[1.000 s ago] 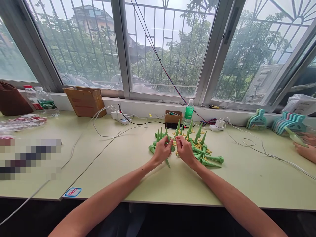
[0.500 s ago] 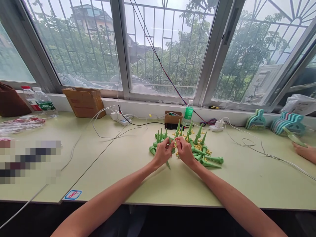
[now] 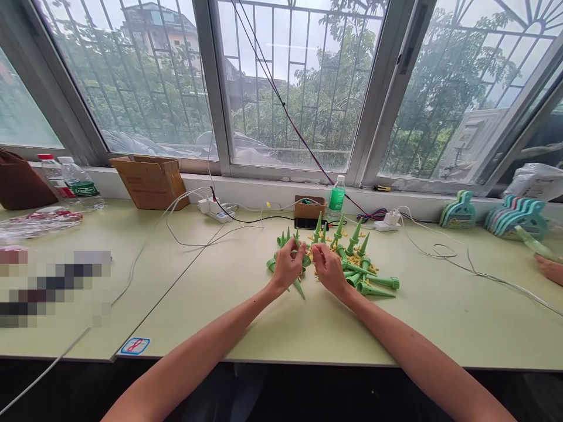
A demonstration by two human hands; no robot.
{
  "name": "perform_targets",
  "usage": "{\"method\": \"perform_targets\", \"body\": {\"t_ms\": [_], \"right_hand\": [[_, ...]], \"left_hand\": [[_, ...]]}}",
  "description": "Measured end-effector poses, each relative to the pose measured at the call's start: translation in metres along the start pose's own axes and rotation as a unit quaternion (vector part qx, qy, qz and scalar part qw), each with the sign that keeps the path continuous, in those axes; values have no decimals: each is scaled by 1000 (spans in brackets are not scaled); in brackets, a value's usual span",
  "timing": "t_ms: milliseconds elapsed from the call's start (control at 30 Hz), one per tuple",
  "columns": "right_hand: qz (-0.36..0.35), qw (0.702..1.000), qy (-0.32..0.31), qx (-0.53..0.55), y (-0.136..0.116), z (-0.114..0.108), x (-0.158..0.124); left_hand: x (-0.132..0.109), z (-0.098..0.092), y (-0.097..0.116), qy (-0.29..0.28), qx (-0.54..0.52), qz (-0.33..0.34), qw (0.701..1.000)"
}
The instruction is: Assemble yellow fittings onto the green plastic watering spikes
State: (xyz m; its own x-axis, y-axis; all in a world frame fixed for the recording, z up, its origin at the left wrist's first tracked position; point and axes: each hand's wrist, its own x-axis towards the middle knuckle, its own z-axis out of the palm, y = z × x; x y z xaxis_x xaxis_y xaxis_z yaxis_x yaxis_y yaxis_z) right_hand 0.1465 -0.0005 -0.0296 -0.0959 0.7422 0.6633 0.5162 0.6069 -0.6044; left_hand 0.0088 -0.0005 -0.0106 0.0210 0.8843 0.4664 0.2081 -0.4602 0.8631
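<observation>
My left hand (image 3: 287,268) is closed, thumb and fingers pinching a green plastic watering spike (image 3: 297,241) that they partly cover. Close beside it, my right hand (image 3: 328,269) is closed with its fingertips pressed together; whatever they grip is too small and covered to make out, though a yellow bit shows between the hands. Behind and around both hands, several green spikes (image 3: 338,230) stand point up on the table. Others, such as a spike with a ribbed cap (image 3: 386,282), lie on their sides to the right. Small yellow valve pieces (image 3: 372,271) are scattered among them.
Behind the pile stand a small cardboard box (image 3: 303,208) and a green-labelled bottle (image 3: 336,198). White cables (image 3: 444,256) cross the pale table (image 3: 308,340) on both sides. At far right, another person's hand (image 3: 549,269) holds a pale green item near teal hanger-like pieces (image 3: 516,217).
My left hand has shifted slightly upward and turned a little, its fingers still closed. My right hand stays almost in place. The view has moved slightly, and the other person's hand is farther right.
</observation>
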Motion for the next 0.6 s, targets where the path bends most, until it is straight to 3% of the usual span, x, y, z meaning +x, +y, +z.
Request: {"method": "perform_targets", "body": {"t_ms": [600], "right_hand": [[3, 999, -33, 42, 2, 4, 1]], "left_hand": [[-3, -4, -1, -11, 7, 10, 1000]]}}
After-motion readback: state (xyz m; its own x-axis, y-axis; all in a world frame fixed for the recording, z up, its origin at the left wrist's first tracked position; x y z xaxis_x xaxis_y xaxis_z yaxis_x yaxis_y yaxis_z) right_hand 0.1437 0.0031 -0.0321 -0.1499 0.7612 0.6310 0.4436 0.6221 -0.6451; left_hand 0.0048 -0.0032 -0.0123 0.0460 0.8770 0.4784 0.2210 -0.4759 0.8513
